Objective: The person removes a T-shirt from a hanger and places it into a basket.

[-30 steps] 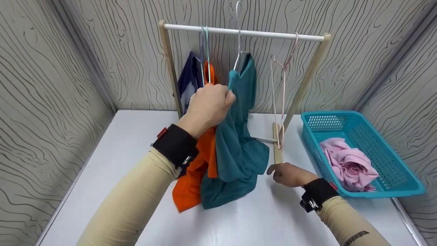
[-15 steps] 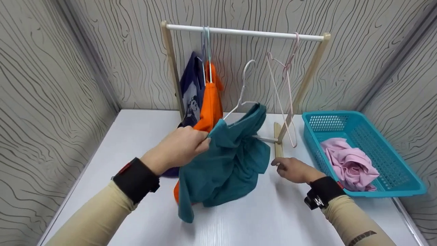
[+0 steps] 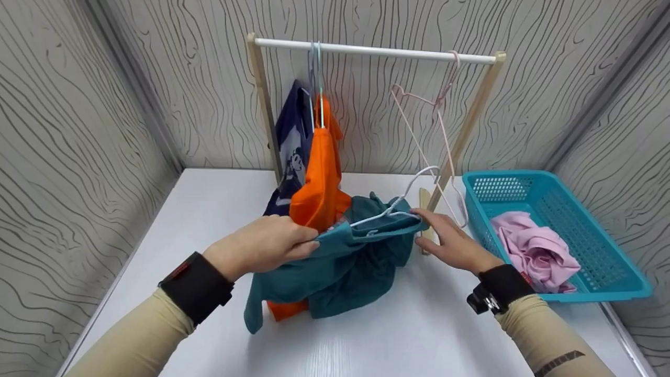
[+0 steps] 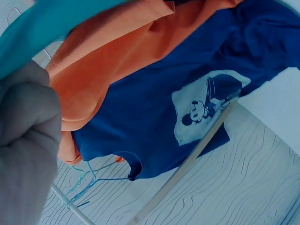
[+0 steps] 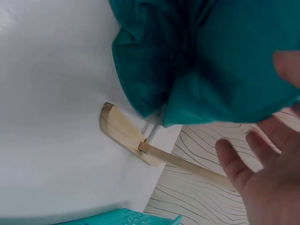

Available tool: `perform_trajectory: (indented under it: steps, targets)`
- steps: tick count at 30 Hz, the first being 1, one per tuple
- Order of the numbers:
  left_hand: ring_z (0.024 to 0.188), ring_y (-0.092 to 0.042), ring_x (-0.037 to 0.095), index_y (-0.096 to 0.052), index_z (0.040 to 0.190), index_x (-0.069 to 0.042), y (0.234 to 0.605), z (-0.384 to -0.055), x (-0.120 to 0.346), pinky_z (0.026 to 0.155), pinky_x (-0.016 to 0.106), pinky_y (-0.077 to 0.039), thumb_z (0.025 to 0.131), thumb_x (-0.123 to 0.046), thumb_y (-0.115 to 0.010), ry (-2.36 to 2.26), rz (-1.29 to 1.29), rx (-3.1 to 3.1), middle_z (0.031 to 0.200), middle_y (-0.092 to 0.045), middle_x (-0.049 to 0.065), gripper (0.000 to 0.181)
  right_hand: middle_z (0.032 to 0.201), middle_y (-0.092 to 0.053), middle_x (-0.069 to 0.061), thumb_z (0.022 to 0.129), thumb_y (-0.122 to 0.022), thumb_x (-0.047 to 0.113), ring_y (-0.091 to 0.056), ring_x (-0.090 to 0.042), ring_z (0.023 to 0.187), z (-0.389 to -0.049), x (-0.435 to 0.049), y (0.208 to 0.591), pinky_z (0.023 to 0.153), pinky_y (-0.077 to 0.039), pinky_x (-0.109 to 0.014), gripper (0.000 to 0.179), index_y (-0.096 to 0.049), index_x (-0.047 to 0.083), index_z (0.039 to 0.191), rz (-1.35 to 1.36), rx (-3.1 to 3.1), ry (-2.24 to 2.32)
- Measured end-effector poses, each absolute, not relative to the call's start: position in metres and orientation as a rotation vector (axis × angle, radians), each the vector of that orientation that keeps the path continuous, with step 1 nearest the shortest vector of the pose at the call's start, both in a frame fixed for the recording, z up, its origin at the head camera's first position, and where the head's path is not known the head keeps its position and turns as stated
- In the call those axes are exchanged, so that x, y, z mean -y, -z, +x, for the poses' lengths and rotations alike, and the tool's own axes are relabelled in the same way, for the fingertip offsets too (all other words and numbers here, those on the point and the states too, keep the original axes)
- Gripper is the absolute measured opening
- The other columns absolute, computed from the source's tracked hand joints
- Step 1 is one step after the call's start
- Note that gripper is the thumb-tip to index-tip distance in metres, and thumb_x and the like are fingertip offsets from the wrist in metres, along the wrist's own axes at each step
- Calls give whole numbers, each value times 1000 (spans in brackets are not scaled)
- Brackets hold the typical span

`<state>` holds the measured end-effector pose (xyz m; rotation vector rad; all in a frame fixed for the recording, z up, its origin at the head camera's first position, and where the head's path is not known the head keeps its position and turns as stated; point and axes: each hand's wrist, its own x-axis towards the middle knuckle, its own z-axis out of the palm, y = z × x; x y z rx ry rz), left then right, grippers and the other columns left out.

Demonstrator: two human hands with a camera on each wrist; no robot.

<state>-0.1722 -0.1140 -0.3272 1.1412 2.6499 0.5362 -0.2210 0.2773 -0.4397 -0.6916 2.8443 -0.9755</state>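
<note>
My left hand (image 3: 264, 243) grips one shoulder of a teal shirt (image 3: 340, 269). The shirt is off the rail and tilted low over the table, its lower part bunched. A white hanger (image 3: 388, 212) sits inside its neckline, hook pointing up and to the right. My right hand (image 3: 453, 241) is at the shirt's other shoulder, index fingertip right at the hanger's end. In the right wrist view its fingers (image 5: 232, 161) are spread beside the teal cloth. Behind the left hand hang an orange garment (image 3: 316, 173) and a navy shirt (image 4: 150, 108) with a cartoon print.
A wooden rack with a white rail (image 3: 377, 51) stands at the back against the patterned wall. Pink hangers (image 3: 437, 102) hang at its right end. A teal basket (image 3: 602, 225) with crumpled pink cloth (image 3: 539, 254) is on the right of the white table (image 3: 335, 351).
My left hand has brought the teal shirt and its white hanger down off the rail, toward me and to the left. My right hand has risen from the rack's foot to the shirt's right shoulder.
</note>
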Motion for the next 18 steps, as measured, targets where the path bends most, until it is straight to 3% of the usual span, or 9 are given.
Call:
perform_trajectory:
  steps: [3, 5, 7, 13, 18]
  targets:
    - [62, -50, 8, -55, 83, -19, 331, -173, 112, 61, 24, -42, 101, -33, -50, -506, 1140, -2663, 63, -39, -7, 23, 116, -61, -5, 100, -53, 16, -55, -20, 108, -221, -280, 439, 99, -48, -46, 25, -57, 14, 125, -814, -2812, 947]
    - [60, -49, 9, -55, 81, -19, 331, -174, 111, 60, 24, -42, 101, -33, -49, -468, 1104, -2676, 62, -38, -7, 25, 98, -61, -3, 101, -50, 14, -56, -14, 92, -220, -283, 438, 86, -51, -32, 16, -61, 15, 113, -871, -2803, 896]
    - [59, -50, 10, -57, 81, -19, 331, -175, 109, 60, 25, -42, 100, -34, -51, -418, 1045, -2692, 62, -40, -6, 24, 88, -58, -3, 101, -50, 13, -53, -10, 83, -217, -287, 436, 77, -46, -25, 13, -62, 16, 107, -904, -2775, 862]
    - [70, -56, 14, -63, 100, -21, 326, -175, 82, 71, 29, -50, 98, -41, -55, -352, 980, -2788, 80, -60, -4, 22, 81, -59, 0, 99, -54, 14, -52, -6, 77, -208, -296, 427, 71, -44, -21, 13, -66, 20, 102, -928, -2759, 774]
    - [82, -59, 19, -60, 122, -17, 325, -177, 39, 84, 35, -54, 98, -47, -51, -213, 971, -2871, 107, -66, 2, 39, 82, -59, 7, 98, -57, 14, -51, -5, 75, -203, -296, 421, 69, -45, -22, 13, -67, 20, 102, -953, -2820, 675]
